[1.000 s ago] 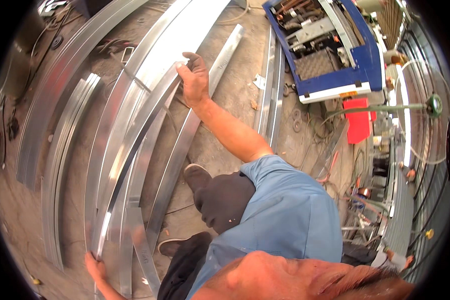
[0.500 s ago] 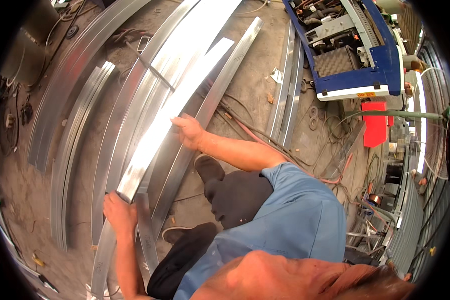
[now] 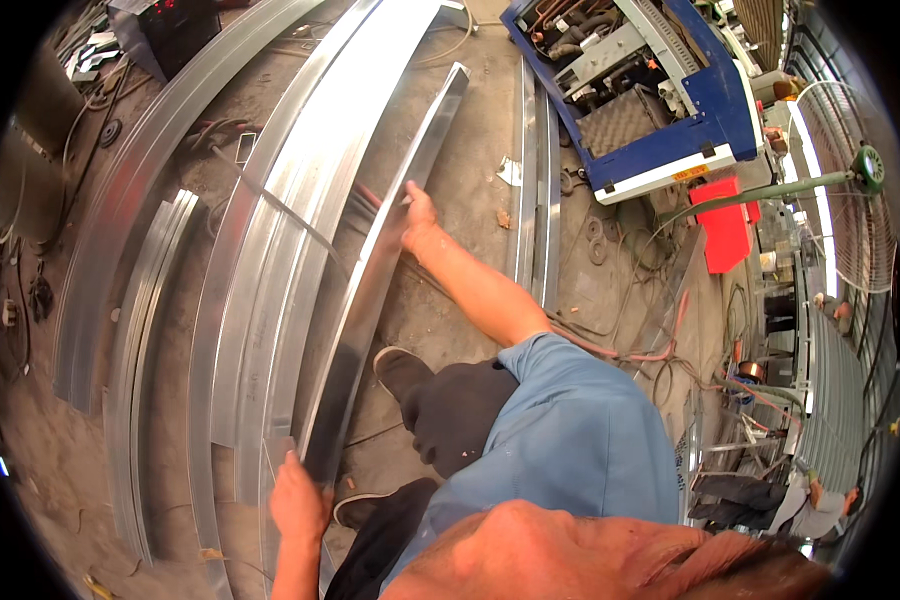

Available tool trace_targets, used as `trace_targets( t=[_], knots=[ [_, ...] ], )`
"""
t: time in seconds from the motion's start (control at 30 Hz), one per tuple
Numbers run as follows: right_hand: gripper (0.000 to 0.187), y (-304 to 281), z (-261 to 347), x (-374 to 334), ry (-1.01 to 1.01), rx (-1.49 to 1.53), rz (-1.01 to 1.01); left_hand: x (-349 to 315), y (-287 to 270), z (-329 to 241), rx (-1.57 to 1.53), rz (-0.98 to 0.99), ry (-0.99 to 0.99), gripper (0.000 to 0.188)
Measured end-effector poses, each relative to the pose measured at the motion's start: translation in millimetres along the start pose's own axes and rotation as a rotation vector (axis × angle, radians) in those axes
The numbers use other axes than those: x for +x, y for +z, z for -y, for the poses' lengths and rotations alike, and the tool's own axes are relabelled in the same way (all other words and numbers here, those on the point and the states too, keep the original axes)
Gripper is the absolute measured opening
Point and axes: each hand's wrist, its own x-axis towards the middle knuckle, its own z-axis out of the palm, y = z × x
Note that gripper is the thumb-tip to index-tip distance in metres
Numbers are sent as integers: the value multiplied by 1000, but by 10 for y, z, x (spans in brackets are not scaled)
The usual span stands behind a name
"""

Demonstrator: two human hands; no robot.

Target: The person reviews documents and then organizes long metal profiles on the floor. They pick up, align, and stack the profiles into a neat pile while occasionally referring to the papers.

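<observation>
A long silver metal channel (image 3: 370, 265) runs diagonally in front of me, its far end tilted toward the upper right. My right hand (image 3: 419, 217) grips its edge partway along, with the arm stretched out. At the near end my left hand (image 3: 298, 500) is closed around the channel, slightly blurred. Just left of it lies a stack of similar bright metal channels (image 3: 270, 240) on the floor. A grey cable (image 3: 285, 208) crosses over that stack.
More metal profiles (image 3: 150, 360) lie farther left. A blue-framed machine (image 3: 670, 165) with exposed inner parts stands at the upper right, near a red panel (image 3: 722, 225). Cables and hoses (image 3: 620, 350) trail over the floor. A caged fan (image 3: 845, 185) is at the right.
Both hands have left a brightly reflecting channel and now hold the one to its right. The earlier channel appears to lie with the stack on the left. The view has shifted slightly.
</observation>
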Motion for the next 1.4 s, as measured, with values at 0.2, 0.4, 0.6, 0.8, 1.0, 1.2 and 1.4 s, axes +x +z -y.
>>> trace_targets(
  t=[0.2, 0.4, 0.6, 0.8, 1.0, 1.2, 1.4],
  knots=[
    [84, -99, 470, 200, -270, -267, 26, 337, 446, -554, -10, -65, 129, 83],
    [70, 167, 528, 227, -433, -812, -149, 698, 827, -668, -150, 8, 18, 92],
    [68, 306, 313, 400, -472, -1080, -558, 893, 795, -650, -216, -5, -43, 89],
    [57, 458, 310, 405, -502, -1165, -486, 1037, 935, -727, -267, -120, -49, 74],
    [90, 450, 270, 609, -522, -1313, -654, 1148, 1202, -638, -131, -183, -53, 74],
    [95, 545, 159, 587, -446, -1463, -588, 1180, 1348, -531, -101, -204, -69, 73],
    [93, 549, 176, 574, -417, -1427, -609, 1107, 1063, -362, -338, -20, -182, 76]
  ],
)
